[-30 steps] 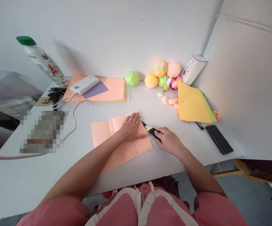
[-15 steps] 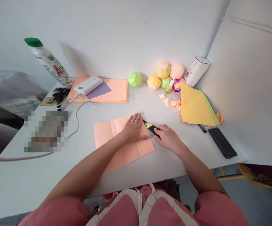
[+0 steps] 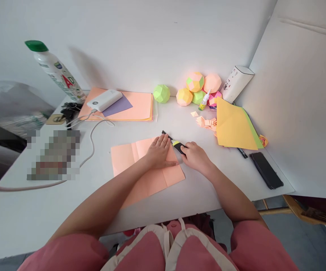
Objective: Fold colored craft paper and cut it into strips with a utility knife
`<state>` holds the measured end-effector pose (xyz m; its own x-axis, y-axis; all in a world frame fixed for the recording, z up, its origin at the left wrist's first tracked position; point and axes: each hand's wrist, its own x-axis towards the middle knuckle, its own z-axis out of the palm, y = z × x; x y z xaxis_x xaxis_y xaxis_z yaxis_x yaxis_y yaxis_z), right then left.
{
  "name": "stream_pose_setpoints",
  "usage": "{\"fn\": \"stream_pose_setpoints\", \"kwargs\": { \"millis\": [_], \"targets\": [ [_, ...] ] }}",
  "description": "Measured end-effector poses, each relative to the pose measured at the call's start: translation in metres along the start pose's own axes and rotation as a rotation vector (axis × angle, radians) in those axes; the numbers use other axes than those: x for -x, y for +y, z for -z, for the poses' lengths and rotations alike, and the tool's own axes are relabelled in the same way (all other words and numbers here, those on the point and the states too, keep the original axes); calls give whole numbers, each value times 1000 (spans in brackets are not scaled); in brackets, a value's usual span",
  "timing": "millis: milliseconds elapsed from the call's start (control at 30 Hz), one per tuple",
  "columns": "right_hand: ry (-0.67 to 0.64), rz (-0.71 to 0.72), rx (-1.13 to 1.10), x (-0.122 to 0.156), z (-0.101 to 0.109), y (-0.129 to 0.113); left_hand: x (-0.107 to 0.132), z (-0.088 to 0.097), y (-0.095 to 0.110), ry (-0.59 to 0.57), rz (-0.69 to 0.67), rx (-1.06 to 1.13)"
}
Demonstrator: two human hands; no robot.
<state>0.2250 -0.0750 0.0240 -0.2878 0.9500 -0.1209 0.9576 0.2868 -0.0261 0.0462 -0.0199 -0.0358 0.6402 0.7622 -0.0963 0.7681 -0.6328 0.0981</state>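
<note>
Black-and-yellow knife (image 3: 177,144): along the two-o'clock edge of the peach paper (image 3: 151,184), long axis ten-to-four, tip toward ten.
Your right hand (image 3: 195,155): wrapped around its handle.
Your left hand (image 3: 159,152): flat on the paper, fingers together.
Green ball (image 3: 161,93): twelve o'clock from the paper.

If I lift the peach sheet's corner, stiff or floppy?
Likely floppy: the peach sheet looks like thin paper. It'd probably bend along its visible creases. With the left hand flat on it, a tug might crumple it.

White table (image 3: 38,214) with creased peach paper (image 3: 151,182), paper scraps (image 3: 208,124), green ball (image 3: 161,93), black phone (image 3: 267,171).
</note>
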Motion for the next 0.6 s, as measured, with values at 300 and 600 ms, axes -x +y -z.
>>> {"fn": "stream_pose_setpoints", "kwargs": {
  "millis": [300,600],
  "targets": [
    [176,-75,-6,3,-20,50,1,-11,-11,285,96,326],
    [286,-166,85,1,-23,56,-5,-1,-31,344,470,292]
  ]
}}
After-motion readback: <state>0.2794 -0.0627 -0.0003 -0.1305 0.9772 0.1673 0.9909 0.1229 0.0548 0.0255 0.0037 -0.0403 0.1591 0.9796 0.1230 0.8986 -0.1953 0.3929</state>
